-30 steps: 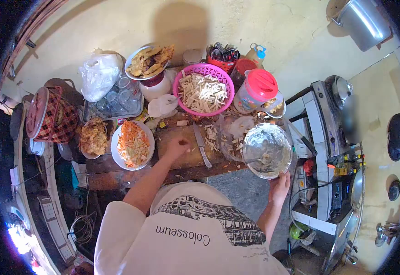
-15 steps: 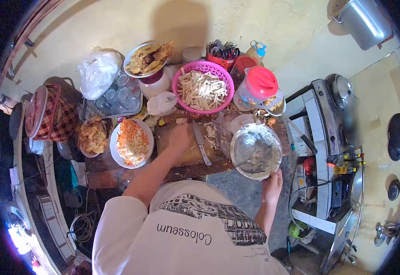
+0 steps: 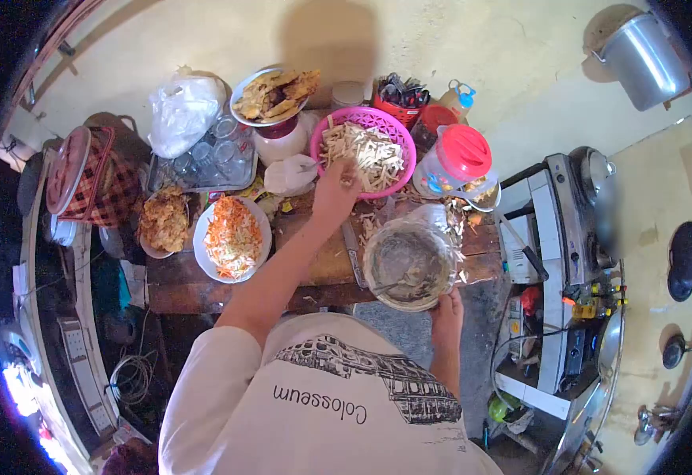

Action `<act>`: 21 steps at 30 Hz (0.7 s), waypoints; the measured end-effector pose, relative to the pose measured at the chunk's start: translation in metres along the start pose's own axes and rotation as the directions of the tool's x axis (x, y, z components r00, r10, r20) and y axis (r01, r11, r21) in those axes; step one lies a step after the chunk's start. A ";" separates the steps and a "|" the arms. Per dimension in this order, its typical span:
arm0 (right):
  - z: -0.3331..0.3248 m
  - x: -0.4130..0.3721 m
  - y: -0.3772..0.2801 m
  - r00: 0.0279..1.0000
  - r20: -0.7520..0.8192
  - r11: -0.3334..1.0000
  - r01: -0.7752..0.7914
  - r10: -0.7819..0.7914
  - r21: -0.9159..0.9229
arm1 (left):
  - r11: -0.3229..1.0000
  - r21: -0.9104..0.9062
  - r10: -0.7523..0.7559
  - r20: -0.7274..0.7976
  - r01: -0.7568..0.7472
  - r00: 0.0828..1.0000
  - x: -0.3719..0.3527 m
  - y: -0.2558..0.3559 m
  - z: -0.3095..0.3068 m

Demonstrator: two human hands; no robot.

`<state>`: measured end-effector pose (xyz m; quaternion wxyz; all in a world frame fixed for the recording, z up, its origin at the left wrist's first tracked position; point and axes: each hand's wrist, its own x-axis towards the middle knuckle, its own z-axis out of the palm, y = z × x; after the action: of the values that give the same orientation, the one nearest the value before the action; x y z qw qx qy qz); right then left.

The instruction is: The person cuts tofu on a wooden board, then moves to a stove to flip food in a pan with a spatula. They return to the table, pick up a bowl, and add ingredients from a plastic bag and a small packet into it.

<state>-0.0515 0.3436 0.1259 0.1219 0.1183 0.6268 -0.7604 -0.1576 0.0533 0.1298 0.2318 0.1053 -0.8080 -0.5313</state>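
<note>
My left hand reaches over the near rim of a pink plastic basket full of pale cut strips. Its fingers are curled down at the strips, and what they hold is hidden. My right hand grips the lower right rim of a metal bowl. Grey-white batter coats the inside of this bowl, and a spoon handle lies in it. The bowl is at the table's front edge, partly beyond it. Beside the bowl, a knife lies on the wooden board, partly covered by it.
Left on the table are a plate of shredded carrot and cabbage, a bowl of fried food and a tray of glasses. Behind stands a plate of fritters. A pink-lidded jug stands right, near the stove.
My left hand has moved from the board up to the pink basket. My right hand has shifted the metal bowl left, towards the knife and basket.
</note>
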 end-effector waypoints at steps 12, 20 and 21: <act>0.082 0.034 0.079 0.929 0.332 0.986 -0.148 0.164 -0.073 | 0.959 0.002 -0.282 -0.028 0.282 0.959 -0.094 -0.046 -0.099; 0.101 0.073 0.125 0.889 0.438 0.929 0.039 0.135 -0.367 | 0.896 -0.093 -0.443 -0.129 0.434 0.887 -0.144 -0.093 -0.143; 0.100 0.075 0.126 0.896 0.442 0.918 0.134 0.049 -0.373 | 0.899 -0.117 -0.435 -0.144 0.422 0.889 -0.149 -0.097 -0.144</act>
<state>-0.0825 0.2191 0.0033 0.2655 -0.0986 0.7248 -0.6280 0.0343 -0.0413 0.0503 0.1795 0.3153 -0.7200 -0.5916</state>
